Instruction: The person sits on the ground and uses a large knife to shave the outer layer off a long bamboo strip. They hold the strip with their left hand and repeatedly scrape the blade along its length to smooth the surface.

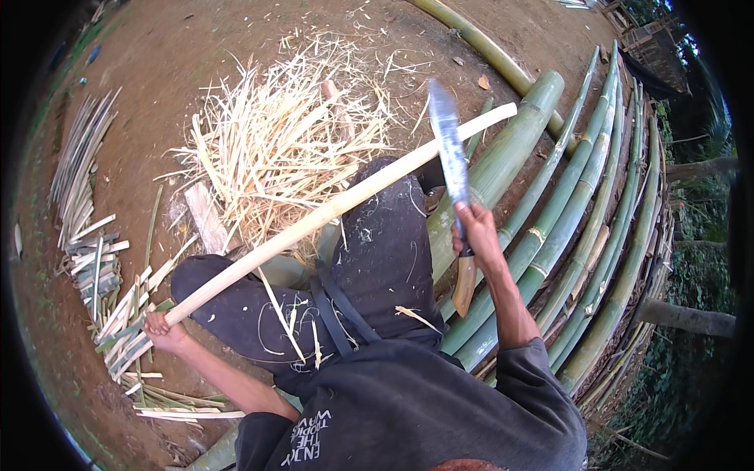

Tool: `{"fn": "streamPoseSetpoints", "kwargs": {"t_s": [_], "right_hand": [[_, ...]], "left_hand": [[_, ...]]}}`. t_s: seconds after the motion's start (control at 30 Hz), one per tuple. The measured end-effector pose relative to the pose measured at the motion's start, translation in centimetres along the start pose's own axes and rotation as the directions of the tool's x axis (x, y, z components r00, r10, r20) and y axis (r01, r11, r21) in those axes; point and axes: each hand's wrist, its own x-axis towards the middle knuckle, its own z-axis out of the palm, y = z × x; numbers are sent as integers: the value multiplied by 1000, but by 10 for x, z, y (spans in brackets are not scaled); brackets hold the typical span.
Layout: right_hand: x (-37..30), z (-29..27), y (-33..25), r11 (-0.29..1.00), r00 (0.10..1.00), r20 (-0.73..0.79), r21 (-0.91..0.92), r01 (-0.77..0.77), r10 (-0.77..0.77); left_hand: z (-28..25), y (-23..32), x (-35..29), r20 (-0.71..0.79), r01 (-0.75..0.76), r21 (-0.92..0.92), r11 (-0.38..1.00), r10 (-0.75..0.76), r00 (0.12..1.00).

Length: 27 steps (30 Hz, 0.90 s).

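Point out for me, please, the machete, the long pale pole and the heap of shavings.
Machete [451, 151]: head view, on its blade.
Long pale pole [345, 202]: head view, mid-length.
Heap of shavings [275, 149]: head view, near its middle.

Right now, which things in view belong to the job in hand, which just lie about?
In use:
long, smooth, pale pole, in left grip
silvery long-bladed machete with wooden handle, in right grip

Apparently lying about:
loose heap of pale thin shavings
thick green bamboo poles, right
bundle of thin greyish strips, left
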Motion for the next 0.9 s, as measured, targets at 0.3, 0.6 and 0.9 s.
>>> {"fn": "streamPoseSetpoints", "kwargs": {"t_s": [0.3, 0.6, 0.9], "right_hand": [[-48, 50, 3, 967, 928, 349, -253, -43, 132], [-41, 50, 10, 984, 961, 268, -175, -25, 72], [-34, 37, 7, 984, 961, 258, -168, -55, 98]], "left_hand": [[4, -8, 1, 14, 9, -3, 1000, -8, 1000], [6, -10, 0, -32, -12, -36, 999, 11, 999], [9, -4, -7, -83, -39, 45, 998, 43, 996]]}}
